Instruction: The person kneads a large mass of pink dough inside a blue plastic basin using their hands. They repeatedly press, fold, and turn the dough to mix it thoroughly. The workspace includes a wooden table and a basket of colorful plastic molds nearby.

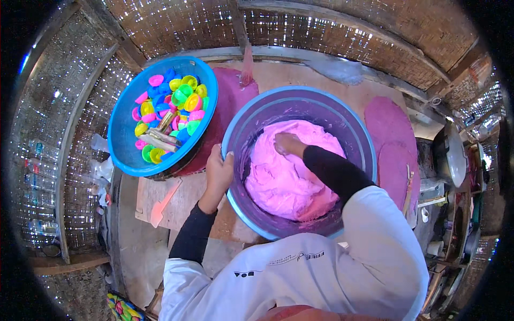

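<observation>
Pink dough lies in the head view as a soft, folded mass across the bottom of a wide purple basin, which stands near the middle of the tabletop. Of the two hands, the left grips the basin's rim at nine o'clock, thumb uppermost; the right is pushed into the dough toward its twelve o'clock, and with the fingers sunk in I cannot tell whether they are spread or curled. At the basin's ten o'clock stands a blue basin heaped with small, bright plastic cups and a few pale stick-like pieces. An orange scraper lies at eight o'clock, a mauve sheet at three, and a clear plastic bag at one. As I judge it, the likeliest trouble is the purple basin turning or sliding: the dough looks sticky, and a hard pull by the right hand against a slack left grip would drag the whole vessel. A slide toward ten o'clock could bump the blue basin and tip cups out, perhaps into the dough. The black sleeve sits close over the mass, so a deeper push could smear its cuff.
</observation>
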Demonstrator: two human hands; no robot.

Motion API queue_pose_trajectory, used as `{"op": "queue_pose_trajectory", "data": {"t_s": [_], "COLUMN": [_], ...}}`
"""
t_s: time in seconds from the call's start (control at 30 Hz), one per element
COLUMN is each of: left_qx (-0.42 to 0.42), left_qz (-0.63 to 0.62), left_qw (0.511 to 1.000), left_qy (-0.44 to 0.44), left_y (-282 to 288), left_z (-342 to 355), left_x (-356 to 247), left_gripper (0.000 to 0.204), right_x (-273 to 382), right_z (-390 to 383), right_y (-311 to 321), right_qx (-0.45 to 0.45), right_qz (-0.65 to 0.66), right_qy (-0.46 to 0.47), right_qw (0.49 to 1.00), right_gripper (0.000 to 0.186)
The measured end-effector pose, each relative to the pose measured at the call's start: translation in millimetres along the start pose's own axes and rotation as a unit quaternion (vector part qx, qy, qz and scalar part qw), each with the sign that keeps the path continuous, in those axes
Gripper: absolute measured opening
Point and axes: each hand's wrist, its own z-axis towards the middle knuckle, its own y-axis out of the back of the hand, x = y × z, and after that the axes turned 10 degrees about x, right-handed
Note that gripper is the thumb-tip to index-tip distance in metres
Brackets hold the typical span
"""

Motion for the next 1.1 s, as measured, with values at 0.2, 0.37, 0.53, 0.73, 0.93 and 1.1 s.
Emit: {"op": "queue_pose_trajectory", "data": {"t_s": [0.2,0.37,0.53,0.73,0.93,1.1], "left_qx": [0.010,0.063,0.143,0.142,0.055,-0.057], "left_qz": [-0.036,-0.016,-0.050,-0.046,-0.126,-0.084], "left_qw": [0.999,0.998,0.988,0.989,0.990,0.995], "left_qy": [-0.023,0.026,0.007,-0.006,0.015,-0.006], "left_y": [6,9,1,4,0,-27], "left_z": [10,14,62,63,21,-71], "left_x": [14,1,0,10,1,-14], "left_gripper": [0.023,0.025,0.024,0.021,0.018,0.019], "right_x": [-10,34,38,60,31,52], "right_z": [-33,-134,-144,-76,-7,-11], "right_y": [31,151,46,39,8,-10], "right_qx": [0.078,0.232,0.232,0.148,0.020,-0.012], "right_qz": [0.291,0.173,0.110,0.098,0.015,-0.018], "right_qy": [0.208,0.090,-0.008,-0.119,-0.026,0.088], "right_qw": [0.930,0.953,0.966,0.977,0.999,0.996], "right_gripper": [0.026,0.046,0.064,0.054,0.020,0.015]}}
